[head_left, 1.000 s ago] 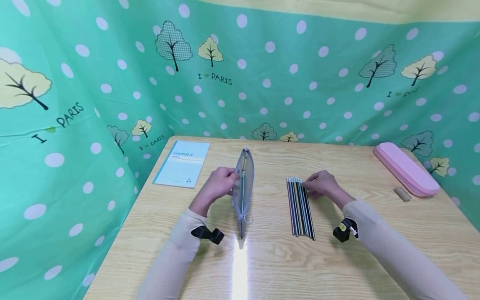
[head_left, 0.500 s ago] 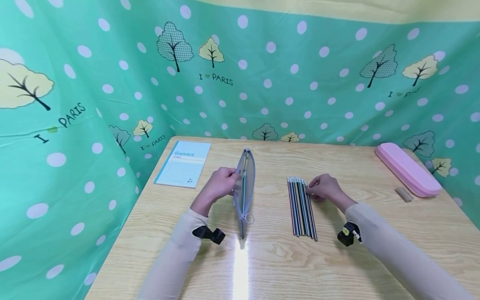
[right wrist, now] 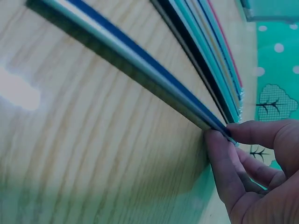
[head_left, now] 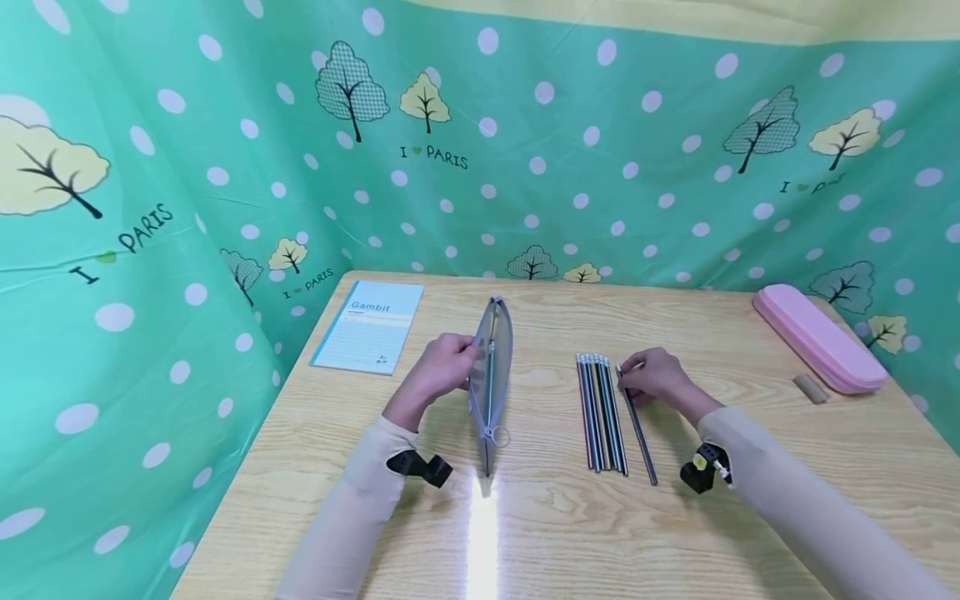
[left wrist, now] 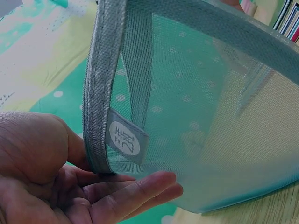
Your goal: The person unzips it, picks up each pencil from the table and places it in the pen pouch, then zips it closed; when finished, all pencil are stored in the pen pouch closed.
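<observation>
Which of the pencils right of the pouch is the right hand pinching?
The blue-sided pencil furthest right, which the right hand pinches near its far end. It slants apart from the other pencils there, which lie side by side.

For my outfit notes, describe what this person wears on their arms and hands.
The left hand and right hand wear no gloves. The left sleeve and right sleeve are long, plain and off-white. The left wrist device and right wrist device are black, the right one with a yellow-green spot.
</observation>
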A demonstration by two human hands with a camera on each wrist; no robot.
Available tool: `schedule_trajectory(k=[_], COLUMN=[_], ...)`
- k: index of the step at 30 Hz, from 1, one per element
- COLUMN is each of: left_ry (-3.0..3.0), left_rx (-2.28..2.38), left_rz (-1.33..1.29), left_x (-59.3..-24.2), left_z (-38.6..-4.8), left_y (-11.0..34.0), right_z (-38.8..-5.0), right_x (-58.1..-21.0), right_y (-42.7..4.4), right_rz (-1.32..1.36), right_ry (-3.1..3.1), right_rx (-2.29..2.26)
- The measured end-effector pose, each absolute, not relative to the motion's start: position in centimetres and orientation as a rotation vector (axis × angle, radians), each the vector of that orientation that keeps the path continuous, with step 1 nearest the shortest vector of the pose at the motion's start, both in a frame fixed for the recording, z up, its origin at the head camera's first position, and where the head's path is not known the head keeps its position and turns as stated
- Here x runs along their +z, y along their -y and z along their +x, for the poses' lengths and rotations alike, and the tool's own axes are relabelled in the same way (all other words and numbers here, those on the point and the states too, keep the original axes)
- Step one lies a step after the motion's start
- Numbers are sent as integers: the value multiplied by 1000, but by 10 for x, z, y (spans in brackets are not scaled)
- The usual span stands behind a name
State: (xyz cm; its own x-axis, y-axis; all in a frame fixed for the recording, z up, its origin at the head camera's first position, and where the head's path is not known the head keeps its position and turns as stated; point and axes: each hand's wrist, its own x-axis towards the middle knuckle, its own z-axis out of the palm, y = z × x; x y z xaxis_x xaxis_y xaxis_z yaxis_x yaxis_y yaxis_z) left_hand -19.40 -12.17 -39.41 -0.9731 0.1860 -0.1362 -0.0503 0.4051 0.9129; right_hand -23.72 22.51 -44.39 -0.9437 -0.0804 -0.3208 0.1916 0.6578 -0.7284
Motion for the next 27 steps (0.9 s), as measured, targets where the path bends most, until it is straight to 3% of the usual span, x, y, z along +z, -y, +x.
schedule_trajectory(k=[11, 27], left_ry=[-2445, -2447], left_rx=[1590, 1585], left_rz=[116, 112], left_x=[-394, -394], left_z=[-195, -196], left_y=[123, 124], right_z=[-244, -249], right_x=[-423, -388], right_y=[-215, -159], right_rz=[120, 99], right_ry=[-2269, -2146], right_rx=[-1529, -1752])
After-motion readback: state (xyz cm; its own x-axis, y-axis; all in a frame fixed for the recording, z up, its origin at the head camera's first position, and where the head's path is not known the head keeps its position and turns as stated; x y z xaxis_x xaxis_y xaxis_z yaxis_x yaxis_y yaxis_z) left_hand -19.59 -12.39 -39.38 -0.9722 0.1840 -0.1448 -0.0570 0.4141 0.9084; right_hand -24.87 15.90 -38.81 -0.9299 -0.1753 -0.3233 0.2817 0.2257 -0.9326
